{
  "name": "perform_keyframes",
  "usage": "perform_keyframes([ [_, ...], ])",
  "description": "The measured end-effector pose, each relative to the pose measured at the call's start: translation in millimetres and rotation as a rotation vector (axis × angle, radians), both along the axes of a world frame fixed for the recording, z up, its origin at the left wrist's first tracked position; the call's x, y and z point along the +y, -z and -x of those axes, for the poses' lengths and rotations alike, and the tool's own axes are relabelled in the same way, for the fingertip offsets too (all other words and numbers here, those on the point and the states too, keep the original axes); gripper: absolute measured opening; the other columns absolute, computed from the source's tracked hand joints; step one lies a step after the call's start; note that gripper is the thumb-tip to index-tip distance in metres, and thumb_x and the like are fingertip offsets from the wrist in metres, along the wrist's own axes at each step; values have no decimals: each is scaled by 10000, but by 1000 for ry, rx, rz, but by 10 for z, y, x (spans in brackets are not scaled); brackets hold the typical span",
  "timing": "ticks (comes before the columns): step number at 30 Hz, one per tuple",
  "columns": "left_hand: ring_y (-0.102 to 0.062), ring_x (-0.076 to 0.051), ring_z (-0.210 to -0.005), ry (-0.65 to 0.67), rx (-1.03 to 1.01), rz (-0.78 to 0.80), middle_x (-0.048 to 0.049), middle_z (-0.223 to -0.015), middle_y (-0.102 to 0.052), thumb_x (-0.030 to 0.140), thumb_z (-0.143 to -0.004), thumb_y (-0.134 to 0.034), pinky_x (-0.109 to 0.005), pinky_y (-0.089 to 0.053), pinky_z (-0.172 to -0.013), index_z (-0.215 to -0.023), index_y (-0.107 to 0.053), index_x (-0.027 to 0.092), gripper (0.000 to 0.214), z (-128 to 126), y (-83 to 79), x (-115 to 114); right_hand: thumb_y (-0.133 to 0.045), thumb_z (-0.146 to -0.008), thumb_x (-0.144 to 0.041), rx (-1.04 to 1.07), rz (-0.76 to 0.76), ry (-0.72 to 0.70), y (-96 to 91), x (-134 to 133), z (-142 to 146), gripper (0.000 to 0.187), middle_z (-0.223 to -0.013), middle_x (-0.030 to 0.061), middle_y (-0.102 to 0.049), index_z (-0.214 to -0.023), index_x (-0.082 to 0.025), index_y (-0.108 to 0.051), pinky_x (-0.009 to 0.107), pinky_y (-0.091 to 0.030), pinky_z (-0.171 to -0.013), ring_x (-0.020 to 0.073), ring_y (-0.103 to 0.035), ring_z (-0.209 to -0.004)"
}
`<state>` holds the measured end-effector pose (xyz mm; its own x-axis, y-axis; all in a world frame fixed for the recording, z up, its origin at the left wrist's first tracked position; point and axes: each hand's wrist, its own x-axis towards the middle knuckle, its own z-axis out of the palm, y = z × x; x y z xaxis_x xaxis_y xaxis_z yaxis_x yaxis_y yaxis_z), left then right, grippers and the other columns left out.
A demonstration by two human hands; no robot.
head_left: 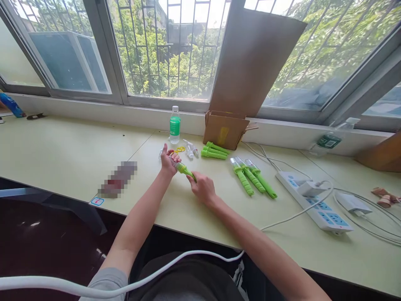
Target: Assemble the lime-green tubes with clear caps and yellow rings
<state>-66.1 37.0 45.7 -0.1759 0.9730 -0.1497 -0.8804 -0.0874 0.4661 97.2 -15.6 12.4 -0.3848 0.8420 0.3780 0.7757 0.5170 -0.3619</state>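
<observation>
My left hand is closed around the clear end of a green stick with a clear tip. On its green handle, my right hand has its fingers wrapped. The stick slants just above the table, between both hands. Behind my left hand lie yellow ring-shaped pieces and several small clear plastic parts. Bare green handles lie in a group to the right of these. Nearer me on the right, three green sticks with clear tips rest side by side.
A bottle with a green label stands by the window ledge, left of a cardboard box. A white power strip with plugs and cables lies to the right. A pixelated object is on the left. A white cable crosses my lap.
</observation>
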Motion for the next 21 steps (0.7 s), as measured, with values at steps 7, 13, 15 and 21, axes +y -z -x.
perform_keyframes([
  [7, -292, -57, -345, 12, 11, -3, 87, -460, -239, 573, -691, -650, -204, -275, -371, -660, -417, 184, 455, -23, 27, 10, -363, -887, -493, 293, 299, -142, 9, 98, -14, 443, -528, -22, -390, -574, -187, -427, 243, -232, -502, 109, -346, -512],
  [13, -402, -84, -404, -82, -32, 81, 55, -531, -357, 563, -715, -618, -233, -375, -446, -735, -446, 181, 419, -62, 63, 28, -387, -876, -495, 232, 171, -52, 6, 100, -36, 431, -527, -12, -432, -590, -189, -487, 253, -226, -513, 115, -355, -513],
  [15, -420, -90, -420, -121, -27, 122, 46, -549, -378, 566, -724, -596, -241, -391, -464, -733, -438, 184, 414, -71, 72, 32, -390, -878, -487, 174, 133, -13, 6, 78, -32, 410, -550, -1, -488, -627, -195, -532, 254, -227, -517, 124, -385, -520],
  [21, -371, -77, -387, -154, 13, 173, 64, -513, -318, 605, -705, -590, -216, -342, -424, -686, -402, 192, 454, -49, 55, 20, -388, -884, -454, 107, 99, -22, -21, 19, -19, 362, -625, 18, -553, -675, -206, -548, 251, -227, -528, 132, -411, -546],
])
